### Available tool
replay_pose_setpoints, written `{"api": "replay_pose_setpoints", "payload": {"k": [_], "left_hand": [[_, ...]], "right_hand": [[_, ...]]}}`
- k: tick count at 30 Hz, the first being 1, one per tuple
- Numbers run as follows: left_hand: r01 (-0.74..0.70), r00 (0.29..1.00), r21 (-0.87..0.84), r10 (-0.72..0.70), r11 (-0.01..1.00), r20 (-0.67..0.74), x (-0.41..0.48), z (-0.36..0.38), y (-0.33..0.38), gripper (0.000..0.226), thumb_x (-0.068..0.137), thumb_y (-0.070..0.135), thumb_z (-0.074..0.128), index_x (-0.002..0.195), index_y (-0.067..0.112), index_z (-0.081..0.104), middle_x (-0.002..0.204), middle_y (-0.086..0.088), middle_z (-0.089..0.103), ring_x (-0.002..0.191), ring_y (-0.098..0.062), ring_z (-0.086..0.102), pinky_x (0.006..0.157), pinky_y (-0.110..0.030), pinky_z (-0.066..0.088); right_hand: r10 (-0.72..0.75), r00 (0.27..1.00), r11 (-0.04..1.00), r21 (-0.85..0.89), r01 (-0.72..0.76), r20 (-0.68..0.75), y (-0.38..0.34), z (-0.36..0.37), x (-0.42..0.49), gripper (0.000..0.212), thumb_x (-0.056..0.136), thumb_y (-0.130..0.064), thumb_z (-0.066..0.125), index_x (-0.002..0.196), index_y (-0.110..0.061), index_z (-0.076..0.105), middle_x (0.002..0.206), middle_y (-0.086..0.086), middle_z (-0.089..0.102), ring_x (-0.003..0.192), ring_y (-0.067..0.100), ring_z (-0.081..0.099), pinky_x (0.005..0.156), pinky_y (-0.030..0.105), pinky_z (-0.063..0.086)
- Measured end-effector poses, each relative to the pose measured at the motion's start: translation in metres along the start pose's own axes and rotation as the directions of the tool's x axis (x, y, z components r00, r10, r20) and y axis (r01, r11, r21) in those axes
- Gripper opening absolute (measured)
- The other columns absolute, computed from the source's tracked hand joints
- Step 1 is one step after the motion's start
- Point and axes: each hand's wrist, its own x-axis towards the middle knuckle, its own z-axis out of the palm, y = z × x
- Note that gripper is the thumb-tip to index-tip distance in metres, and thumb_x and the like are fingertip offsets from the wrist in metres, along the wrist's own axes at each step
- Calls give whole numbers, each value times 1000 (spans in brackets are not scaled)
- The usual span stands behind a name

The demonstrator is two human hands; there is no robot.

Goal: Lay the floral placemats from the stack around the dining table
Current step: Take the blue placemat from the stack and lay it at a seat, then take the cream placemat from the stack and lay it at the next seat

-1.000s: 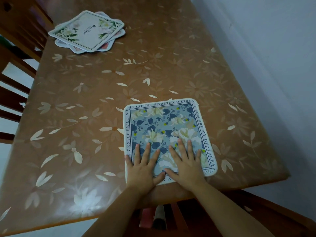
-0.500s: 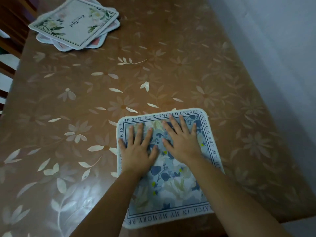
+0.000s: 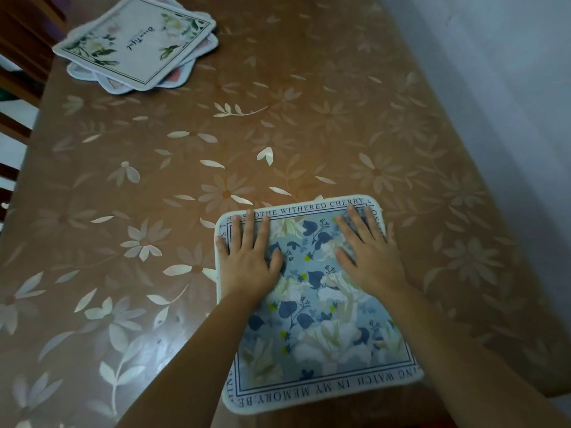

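A blue floral placemat [image 3: 312, 310] with a lettered white border lies flat on the near right part of the dining table [image 3: 185, 156]. My left hand [image 3: 248, 257] presses palm down on its far left corner, fingers spread. My right hand [image 3: 367, 251] lies flat on its far right corner in the same way. Neither hand grips anything. The stack of placemats [image 3: 136, 41] sits at the far left of the table, a white mat with green leaves on top and pink-edged mats fanned out beneath.
The table wears a brown cover printed with pale flowers. A pale wall [image 3: 494, 72] runs close along the table's right edge. Wooden chair slats [image 3: 18, 72] stand beyond the left edge. The table's near right corner lies just right of the blue mat.
Both hands have slid from the mat's near edge to its far edge and spread apart toward the corners. The view has tilted closer to the table.
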Motion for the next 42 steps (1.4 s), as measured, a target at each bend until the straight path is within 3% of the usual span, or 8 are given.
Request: {"api": "replay_pose_setpoints", "payload": {"k": [9,13,19,27,31,36,39,42], "left_hand": [[-85,996,-13,85,996,21,-86,12,3,63,85,50,16,141,32,-7,151,4,-12,136,-14,-23,110,-44,-12],[-106,994,-27,107,994,36,-109,16,3,63,85,51,16,142,32,-6,152,4,-12,137,-14,-22,110,-45,-11],[-137,989,-15,137,991,55,-135,19,5,63,84,51,13,141,30,-5,151,4,-14,135,-16,-25,107,-43,-17],[-223,971,7,222,975,86,-168,15,6,58,88,45,25,141,23,20,151,-3,15,137,-33,6,106,-58,6],[-232,962,-88,242,969,126,-175,14,-10,55,94,36,34,142,30,7,151,8,-6,140,-16,-8,111,-42,-7],[-186,979,-53,190,981,78,-193,-23,-27,56,88,30,50,139,16,30,151,-8,22,139,-27,13,110,-50,12],[-198,978,43,200,979,-64,-206,-60,-38,59,65,21,76,119,8,56,129,-17,54,121,-39,46,91,-62,38],[-167,967,64,176,984,-183,-226,-94,-58,56,62,20,77,114,8,60,124,-16,59,117,-38,51,86,-62,42]], "right_hand": [[-41,998,999,1,41,43,-6,-4,-75,63,89,-56,5,141,-23,17,151,6,13,139,31,9,108,56,13],[-24,999,1000,-9,24,45,-10,-2,-105,59,87,-49,21,140,-23,20,151,7,18,138,30,11,106,57,18],[59,998,998,27,-60,38,-26,0,-132,63,84,-52,22,140,-23,18,151,8,15,139,31,7,108,56,10],[87,993,995,37,-90,78,-72,8,-158,64,84,-54,27,140,-24,26,149,11,24,137,39,13,104,62,14],[34,993,996,81,-44,115,-84,8,-158,61,87,-52,38,141,-27,22,153,7,11,139,34,-1,108,59,7],[-60,995,990,133,49,84,-124,-12,-152,53,90,-41,42,137,-20,31,151,4,23,140,22,10,111,48,10],[-109,994,982,153,107,3,-160,-34,-151,47,88,-35,48,130,-14,44,147,8,33,138,26,18,110,50,15],[-112,987,971,197,133,-112,-197,-57,-154,44,86,-32,53,123,-10,51,138,13,45,132,31,33,106,54,27]]}}
